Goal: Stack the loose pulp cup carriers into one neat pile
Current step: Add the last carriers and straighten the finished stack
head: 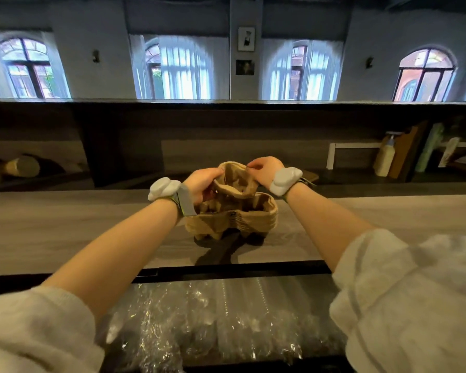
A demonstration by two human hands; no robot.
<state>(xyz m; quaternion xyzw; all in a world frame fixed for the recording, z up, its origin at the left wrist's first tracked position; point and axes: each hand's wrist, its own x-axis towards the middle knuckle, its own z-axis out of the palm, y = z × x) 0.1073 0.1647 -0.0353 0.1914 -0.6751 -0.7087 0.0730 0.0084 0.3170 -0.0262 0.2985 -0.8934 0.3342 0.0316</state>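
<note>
A pile of brown pulp cup carriers (242, 222) sits on the wooden counter (65, 224), straight in front of me. Above it, tilted toward me, is one loose carrier (237, 181) held between both hands. My left hand (203, 183) grips its left edge with curled fingers. My right hand (264, 169) pinches its upper right rim. The held carrier's lower edge touches or overlaps the top of the pile; the far side of the pile is hidden behind it.
Clear plastic wrapped goods (213, 313) lie in a dark compartment below the counter's front edge. On a lower shelf behind the counter stand a pump bottle (385, 157) and folders at the right, rolled items (16, 166) at the left.
</note>
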